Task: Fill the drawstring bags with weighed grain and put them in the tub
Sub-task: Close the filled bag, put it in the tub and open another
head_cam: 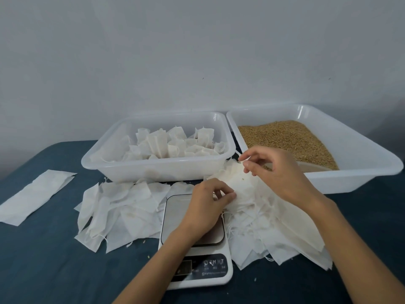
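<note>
Both hands work on one white drawstring bag [237,185] lifted off the pile of empty bags [274,233] at the right of the scale [195,240]. My left hand [208,205] pinches the bag's lower left edge above the scale's steel plate. My right hand [274,170] pinches the bag's top edge near the tubs. At the back left, a white tub [153,170] holds several filled bags [173,143]. A larger white tub [361,159] at the back right holds brown grain [287,137].
Another heap of flat empty bags [118,209] lies left of the scale. A long white strip [35,196] lies at the far left on the dark blue tablecloth [43,260]. A pale scoop rim [313,166] shows in the grain tub. The wall stands close behind the tubs.
</note>
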Tool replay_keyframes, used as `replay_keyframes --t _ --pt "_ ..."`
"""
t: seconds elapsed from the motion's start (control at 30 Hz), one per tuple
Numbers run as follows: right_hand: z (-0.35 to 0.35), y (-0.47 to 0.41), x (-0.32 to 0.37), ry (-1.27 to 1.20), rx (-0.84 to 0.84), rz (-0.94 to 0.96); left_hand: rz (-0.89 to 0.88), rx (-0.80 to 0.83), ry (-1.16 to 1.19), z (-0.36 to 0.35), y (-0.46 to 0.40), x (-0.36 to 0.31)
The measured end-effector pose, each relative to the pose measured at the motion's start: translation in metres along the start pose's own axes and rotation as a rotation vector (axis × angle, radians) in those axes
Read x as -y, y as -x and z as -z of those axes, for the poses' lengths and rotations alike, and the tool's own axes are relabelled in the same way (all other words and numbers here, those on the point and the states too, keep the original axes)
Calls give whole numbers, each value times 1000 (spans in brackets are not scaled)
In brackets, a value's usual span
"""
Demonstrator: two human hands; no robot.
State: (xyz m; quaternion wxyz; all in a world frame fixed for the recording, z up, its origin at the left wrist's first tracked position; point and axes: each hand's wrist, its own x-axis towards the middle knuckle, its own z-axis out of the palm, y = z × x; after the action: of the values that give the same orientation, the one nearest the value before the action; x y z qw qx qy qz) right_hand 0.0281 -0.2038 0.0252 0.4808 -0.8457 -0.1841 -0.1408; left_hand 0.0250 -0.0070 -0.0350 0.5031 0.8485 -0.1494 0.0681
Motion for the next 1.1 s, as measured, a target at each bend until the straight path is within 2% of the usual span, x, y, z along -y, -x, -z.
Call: replay_keyframes --t 0.27,0.4,0.53,0.67,0.8,0.9,1.1 --pt "0 1 1 4 -8 0 26 -46 266 0 -1 2" --pt "-2 0 2 30 -25 16 26 -32 297 3 -3 6" --pt "-8 3 7 113 -101 130 113 -151 449 21 -4 17" --pt "-23 8 20 99 -185 251 113 -284 423 53 3 34" --pt "-53 15 33 -31 -118 244 94 -381 587 86 14 41" --pt "-79 18 43 -137 -30 207 71 -296 691 93 19 32" --pt "-99 21 47 -329 78 115 66 -116 756 79 26 15"
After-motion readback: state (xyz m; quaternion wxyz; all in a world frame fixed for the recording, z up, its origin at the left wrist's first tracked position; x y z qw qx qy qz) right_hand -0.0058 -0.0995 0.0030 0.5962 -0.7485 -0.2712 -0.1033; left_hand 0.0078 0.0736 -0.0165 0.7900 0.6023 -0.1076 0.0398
